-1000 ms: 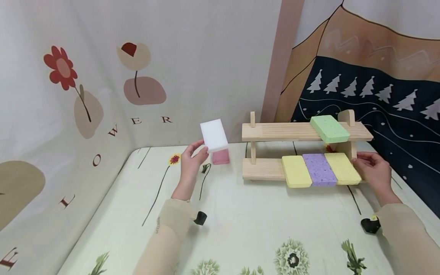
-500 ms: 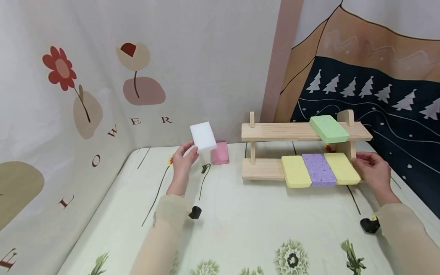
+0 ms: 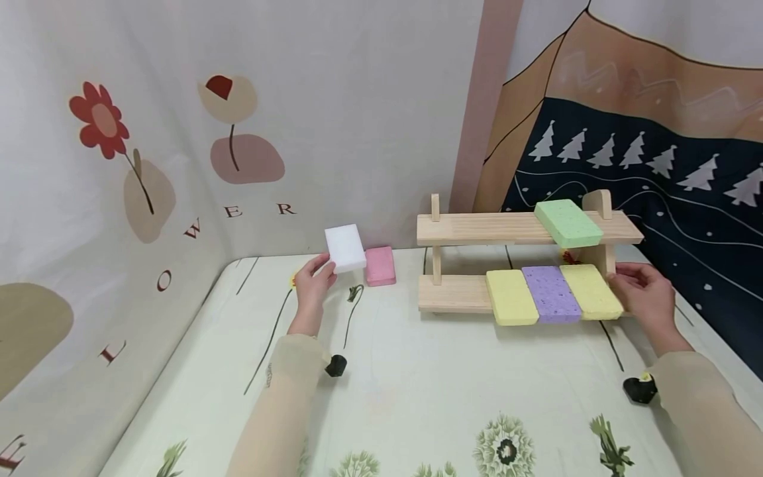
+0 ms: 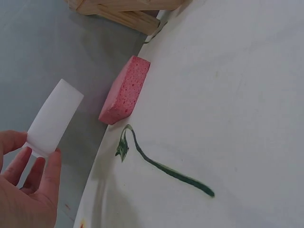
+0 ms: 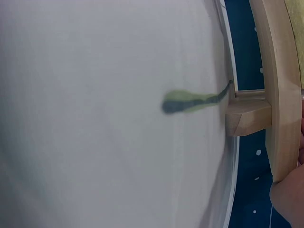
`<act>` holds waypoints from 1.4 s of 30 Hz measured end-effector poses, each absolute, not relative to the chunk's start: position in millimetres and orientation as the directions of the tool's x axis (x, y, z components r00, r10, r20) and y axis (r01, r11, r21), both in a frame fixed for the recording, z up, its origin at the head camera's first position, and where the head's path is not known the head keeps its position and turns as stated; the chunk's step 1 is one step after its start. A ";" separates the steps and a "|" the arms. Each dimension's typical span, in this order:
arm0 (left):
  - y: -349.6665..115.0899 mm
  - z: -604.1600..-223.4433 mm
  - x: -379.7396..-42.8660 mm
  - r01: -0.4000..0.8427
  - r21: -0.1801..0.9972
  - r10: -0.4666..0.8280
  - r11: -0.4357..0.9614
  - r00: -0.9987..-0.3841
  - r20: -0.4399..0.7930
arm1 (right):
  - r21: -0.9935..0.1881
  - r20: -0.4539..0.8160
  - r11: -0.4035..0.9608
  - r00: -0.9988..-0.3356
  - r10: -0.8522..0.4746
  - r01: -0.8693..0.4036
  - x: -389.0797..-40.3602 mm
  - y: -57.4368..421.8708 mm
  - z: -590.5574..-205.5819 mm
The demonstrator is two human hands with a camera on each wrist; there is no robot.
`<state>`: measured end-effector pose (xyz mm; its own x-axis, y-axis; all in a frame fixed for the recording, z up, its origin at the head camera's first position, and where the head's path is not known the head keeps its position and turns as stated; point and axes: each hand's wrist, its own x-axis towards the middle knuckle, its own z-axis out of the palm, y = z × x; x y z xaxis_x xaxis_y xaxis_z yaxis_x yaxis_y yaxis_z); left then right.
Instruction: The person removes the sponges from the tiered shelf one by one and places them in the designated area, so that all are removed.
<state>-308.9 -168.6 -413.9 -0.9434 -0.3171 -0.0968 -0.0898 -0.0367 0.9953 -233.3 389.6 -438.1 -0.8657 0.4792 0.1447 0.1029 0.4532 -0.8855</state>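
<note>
My left hand (image 3: 312, 291) pinches a white sponge (image 3: 346, 248) by its lower left corner, thumb in front. It is tilted and stands just left of a pink sponge (image 3: 380, 266), which leans at the back wall. In the left wrist view the white sponge (image 4: 54, 118) is apart from the pink sponge (image 4: 126, 90). My right hand (image 3: 646, 298) grips the right end of a two-tier wooden shelf (image 3: 477, 228); its fingers are partly hidden behind the side piece. On the lower tier lie a yellow sponge (image 3: 511, 298), a purple sponge (image 3: 551, 295) and another yellow sponge (image 3: 590, 291).
A green sponge (image 3: 568, 222) lies on the right part of the upper tier. Cloth with printed flowers covers the table (image 3: 417, 371), and a printed curtain (image 3: 357, 119) rises behind it. Bare wood shows on the left of both tiers.
My left hand has moved left and slightly down with the white sponge, uncovering the pink sponge. The right hand keeps its grip on the shelf.
</note>
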 end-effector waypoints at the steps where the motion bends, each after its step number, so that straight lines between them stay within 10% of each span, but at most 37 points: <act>1: -169.0 -415.5 -309.6 -0.100 0.994 -0.318 -0.034 -0.942 -0.105 | -0.886 0.144 0.453 -0.866 0.479 0.103 -233.3 389.7 -438.1; 42: -171.3 -438.2 -318.0 -0.284 0.957 -0.344 0.055 -0.905 -0.249 | -0.888 0.132 0.446 -0.866 0.482 0.113 -232.9 387.6 -435.3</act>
